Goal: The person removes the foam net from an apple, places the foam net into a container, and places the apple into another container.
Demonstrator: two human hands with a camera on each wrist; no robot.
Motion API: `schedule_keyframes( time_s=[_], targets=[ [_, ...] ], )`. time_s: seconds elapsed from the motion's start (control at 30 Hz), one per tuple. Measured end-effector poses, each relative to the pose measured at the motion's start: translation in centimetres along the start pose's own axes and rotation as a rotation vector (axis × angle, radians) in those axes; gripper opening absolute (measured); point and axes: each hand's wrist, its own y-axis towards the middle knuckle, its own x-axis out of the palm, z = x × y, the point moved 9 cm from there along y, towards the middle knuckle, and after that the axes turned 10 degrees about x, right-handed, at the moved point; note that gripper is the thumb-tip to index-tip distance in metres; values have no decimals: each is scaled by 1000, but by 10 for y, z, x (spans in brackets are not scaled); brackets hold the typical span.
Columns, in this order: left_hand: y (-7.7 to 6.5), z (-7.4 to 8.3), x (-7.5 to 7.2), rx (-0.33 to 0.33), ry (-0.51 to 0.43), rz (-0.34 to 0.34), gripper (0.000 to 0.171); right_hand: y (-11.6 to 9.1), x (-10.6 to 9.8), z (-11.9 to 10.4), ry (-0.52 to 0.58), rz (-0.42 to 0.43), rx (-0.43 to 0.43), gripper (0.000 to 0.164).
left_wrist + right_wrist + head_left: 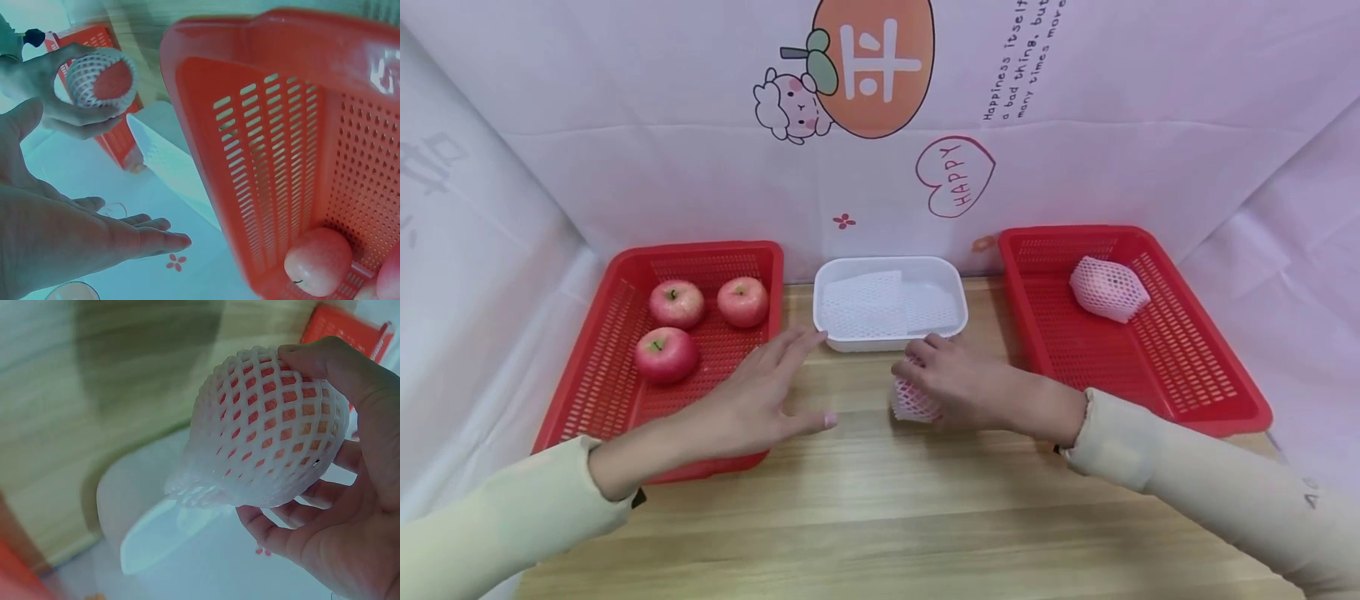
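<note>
My right hand (962,379) grips an apple in a white foam net (269,431) above the table, just in front of the white tray (891,344). Red skin shows through the mesh, and in the left wrist view one end of the netted apple (103,81) is bare. My left hand (748,404) holds nothing; its fingers stretch forward with the thumb apart, over the inner side of the left red basket (576,367). Inside that basket lie a front apple (667,356), a back apple (676,303) and a right apple (742,302), all without nets.
Flat foam nets (865,304) lie in the white tray. At the right stands another red basket (1225,392) with one netted apple (1108,289) near its back. A printed white cloth (700,167) rises behind the wooden table (865,517).
</note>
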Motion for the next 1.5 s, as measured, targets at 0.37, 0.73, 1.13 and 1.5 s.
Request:
schedule_keyframes(
  time_s=[0.37, 0.73, 1.13, 1.5],
  targets=[
    [-3, 6, 9, 19, 5, -12, 98, 0, 31, -24, -46, -44, -31, 81],
    [-1, 10, 15, 43, 28, -21, 98, 2, 47, -31, -62, -12, -11, 75],
    [0, 12, 19, 64, 54, -8, 96, 1, 55, -33, -62, 71, 1, 71],
    [-1, 16, 25, 69, 31, 14, 94, -4, 58, -20, 113, 20, 55, 93]
  ],
)
